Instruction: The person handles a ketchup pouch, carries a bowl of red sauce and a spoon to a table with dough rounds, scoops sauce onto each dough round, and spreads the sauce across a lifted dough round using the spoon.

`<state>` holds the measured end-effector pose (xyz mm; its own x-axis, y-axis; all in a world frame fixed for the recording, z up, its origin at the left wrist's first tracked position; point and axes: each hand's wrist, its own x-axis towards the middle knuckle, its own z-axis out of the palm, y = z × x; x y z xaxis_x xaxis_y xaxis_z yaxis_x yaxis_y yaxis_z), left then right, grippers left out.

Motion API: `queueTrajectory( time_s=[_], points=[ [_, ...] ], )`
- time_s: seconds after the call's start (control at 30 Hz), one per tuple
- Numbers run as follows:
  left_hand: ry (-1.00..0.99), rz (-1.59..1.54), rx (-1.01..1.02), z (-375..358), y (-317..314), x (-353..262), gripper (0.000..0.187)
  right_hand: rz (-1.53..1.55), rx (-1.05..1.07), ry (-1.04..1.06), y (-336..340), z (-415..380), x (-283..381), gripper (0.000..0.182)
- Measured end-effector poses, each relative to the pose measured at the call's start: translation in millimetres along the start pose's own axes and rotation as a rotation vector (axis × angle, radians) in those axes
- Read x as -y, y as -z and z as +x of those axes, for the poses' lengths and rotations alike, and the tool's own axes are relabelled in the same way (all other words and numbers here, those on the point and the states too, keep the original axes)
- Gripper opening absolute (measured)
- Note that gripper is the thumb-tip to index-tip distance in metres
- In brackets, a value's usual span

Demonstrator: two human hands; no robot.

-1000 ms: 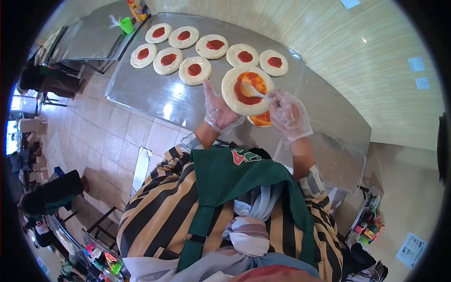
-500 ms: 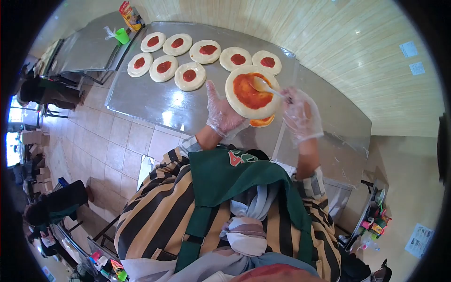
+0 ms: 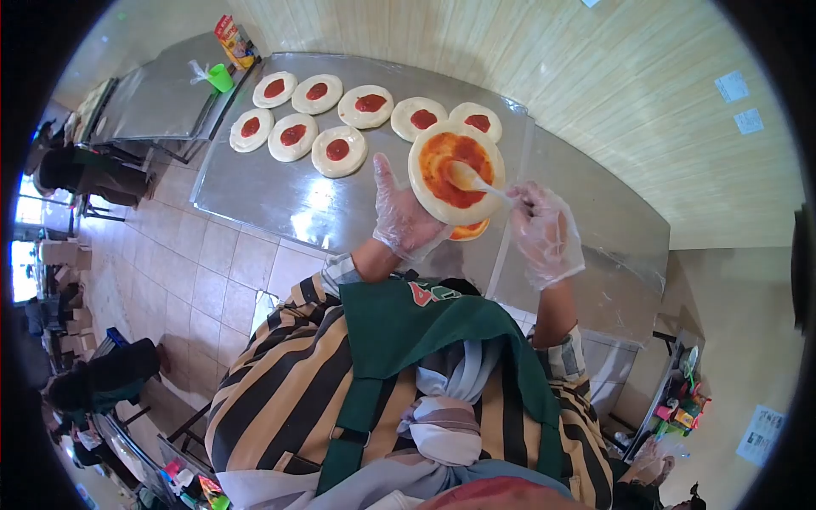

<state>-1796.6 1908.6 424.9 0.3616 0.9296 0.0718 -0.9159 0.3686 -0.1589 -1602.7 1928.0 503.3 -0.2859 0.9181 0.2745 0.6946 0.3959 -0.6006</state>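
Observation:
My left hand (image 3: 406, 212), in a clear plastic glove, bears a round of pizza dough (image 3: 423, 189) from beneath. Its thumb points up beside the rim and its other fingers are partly hidden under the dough. Red sauce covers the middle of this round. My right hand (image 3: 544, 229), gloved too, grips the handle of a pale spoon (image 3: 467, 177), whose bowl touches the sauce. Below the held round, part of another sauced dough round (image 3: 470, 230) shows. Several dough rounds (image 3: 338, 163), each with a blob of sauce at its centre, lie in two rows on the metal table (image 3: 272, 191).
Beyond the left end of the table, a green cup (image 3: 220, 78) and a red-yellow pouch (image 3: 234, 41) stand on another metal table (image 3: 153, 102). A panelled wall (image 3: 595, 102) runs behind. Other people (image 3: 93, 174) are at the far left. A rack with colourful items (image 3: 684, 399) stands at lower right.
The spoon has moved down and left across the sauce, and my right hand has dropped slightly. More of the middle shows thinly spread sauce. My left hand still supports the dough.

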Motion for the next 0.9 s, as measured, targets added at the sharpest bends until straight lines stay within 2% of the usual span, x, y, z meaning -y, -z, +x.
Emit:
queueTrajectory(
  time_s=[0.03, 0.17, 0.23, 0.27, 0.33, 0.37, 0.43, 0.6, 0.67, 0.73, 0.77, 0.8, 0.83, 0.87, 0.9],
  points=[
    [0.008, 0.002, 0.0, 1, -2, 3, 0.112, 0.054, -0.008, 0.047, 0, -2, 8, 0.015],
    [-0.022, 0.114, -0.003, 4, -11, 16, 0.113, 0.042, -0.083, 0.023, -9, 19, 11, 0.017],
    [-0.056, 0.134, -0.013, 4, -14, 14, 0.114, -0.12, -0.212, 0.158, -3, 23, -5, 0.019],
    [-0.064, 0.137, -0.008, 3, -15, 13, 0.114, -0.115, -0.206, 0.168, 3, 18, -6, 0.019],
    [-0.082, 0.133, -0.002, 2, -15, 11, 0.114, -0.053, -0.035, -0.063, 22, 3, 2, 0.02],
    [-0.084, 0.168, -0.011, 3, -14, 10, 0.113, -0.054, -0.031, -0.062, 22, 5, 6, 0.02],
    [-0.064, 0.205, -0.019, 4, -11, 12, 0.112, -0.002, -0.028, 0.098, 17, 5, 16, 0.018],
    [-0.033, 0.065, 0.021, 4, -21, 19, 0.113, 0.214, -0.109, -0.052, 11, 18, -17, 0.018],
    [-0.02, 0.049, 0.028, 1, -18, 18, 0.106, 0.26, -0.177, -0.093, 17, 9, -33, 0.019],
    [-0.036, 0.001, 0.267, 9, 3, 11, 0.096, -0.089, -0.181, 0.178, 27, -7, -31, 0.022],
    [-0.073, 0.12, 0.227, 11, -3, 10, 0.089, 0.021, 0.07, -0.116, 31, -8, -23, 0.023],
    [-0.221, 0.389, -0.115, 11, -18, 21, 0.09, 0.123, -0.077, 0.165, 20, -7, -30, 0.031],
    [-0.124, 0.192, 0.131, 13, 9, 15, 0.088, 0.182, 0.018, 0.044, 16, -10, -37, 0.03],
    [-0.219, 0.325, -0.024, 8, -9, 29, 0.093, 0.311, 0.036, 0.0, 10, -11, -35, 0.028],
    [-0.291, 0.692, -0.095, 8, -5, 32, 0.095, 0.177, -0.38, 0.444, 12, -18, -27, 0.027]
  ],
)
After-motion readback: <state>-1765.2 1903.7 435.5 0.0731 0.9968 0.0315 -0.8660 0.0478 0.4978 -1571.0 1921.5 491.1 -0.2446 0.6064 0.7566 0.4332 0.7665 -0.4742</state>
